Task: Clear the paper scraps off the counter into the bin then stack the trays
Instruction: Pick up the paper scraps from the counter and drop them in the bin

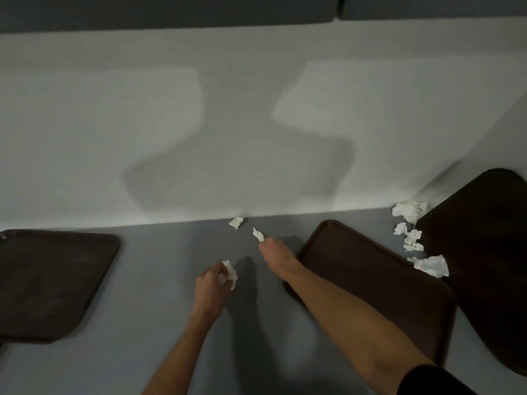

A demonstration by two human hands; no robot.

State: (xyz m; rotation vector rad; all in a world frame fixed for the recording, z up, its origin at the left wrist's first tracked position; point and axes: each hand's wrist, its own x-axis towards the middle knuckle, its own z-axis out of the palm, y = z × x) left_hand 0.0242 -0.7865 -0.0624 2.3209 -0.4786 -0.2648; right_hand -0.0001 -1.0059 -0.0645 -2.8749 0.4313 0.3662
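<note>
On the grey counter (159,280) my left hand (212,283) grips a crumpled white paper scrap (230,273). My right hand (275,253) reaches forward and pinches a small white scrap (258,234) at its fingertips. Another small scrap (236,222) lies against the wall just beyond. Several larger scraps (409,212) (410,239) (432,266) lie at the right between two dark brown trays. One tray (370,269) lies under my right forearm, a second (484,252) is at the far right, a third (51,283) at the left.
A pale wall (256,124) rises straight behind the counter, with dark cabinets (171,10) above it. No bin is in view. Shadows of my arms fall on the counter between my hands.
</note>
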